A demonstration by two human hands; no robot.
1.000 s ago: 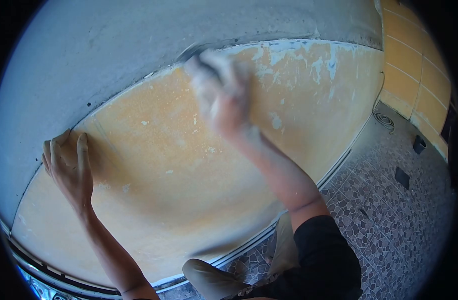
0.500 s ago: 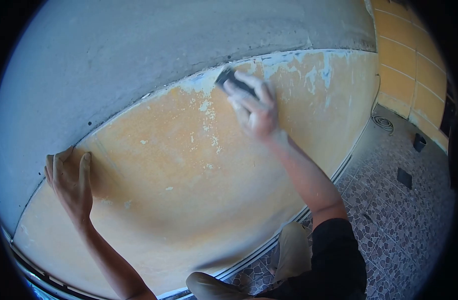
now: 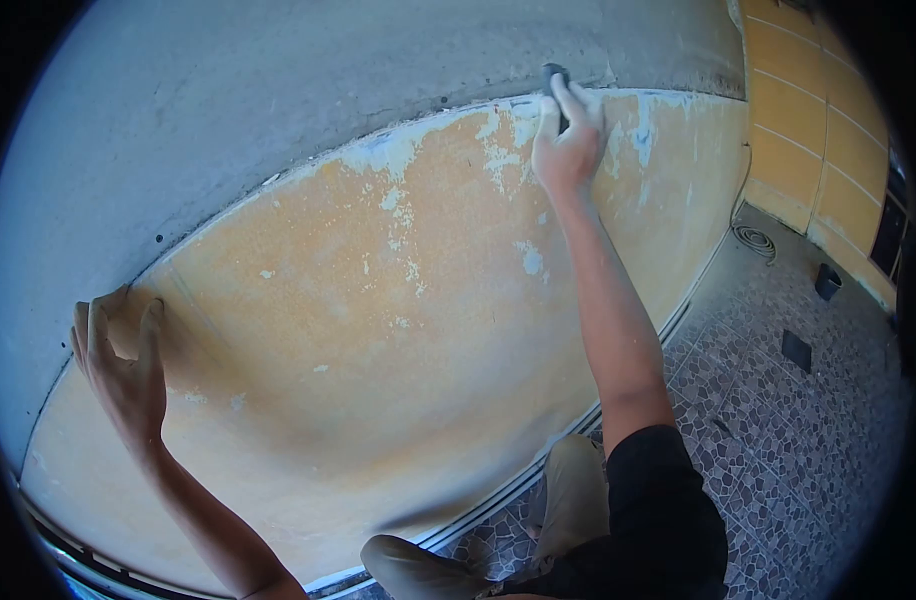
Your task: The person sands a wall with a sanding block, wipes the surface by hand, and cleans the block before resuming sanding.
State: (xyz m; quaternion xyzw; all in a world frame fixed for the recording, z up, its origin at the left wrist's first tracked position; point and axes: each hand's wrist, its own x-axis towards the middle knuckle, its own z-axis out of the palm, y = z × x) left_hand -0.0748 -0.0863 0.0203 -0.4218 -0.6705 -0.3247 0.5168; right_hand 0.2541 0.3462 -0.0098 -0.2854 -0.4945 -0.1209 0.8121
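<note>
My right hand (image 3: 570, 140), dusted white, grips a dark block (image 3: 555, 80) at the upper edge of the yellow wall panel (image 3: 308, 350), partly over the grey surface (image 3: 308, 80). Fingers cover much of the block. White patches and peeled spots mark the yellow paint below and around it. At the left, my left hand (image 3: 123, 365) rests with spread fingers on the boundary between yellow and grey, holding nothing.
On the right, a coiled hose (image 3: 754, 240), a black pot (image 3: 828, 282) and a dark square (image 3: 797, 351) lie on the patterned floor (image 3: 738, 500). Behind them stands an orange tiled wall (image 3: 783, 120). My knees are at the bottom, beside a ledge (image 3: 518, 490).
My right hand has moved right and upward along the edge with the block, uncovering more white patches. My left hand stays against the wall; the view has shifted slightly.
</note>
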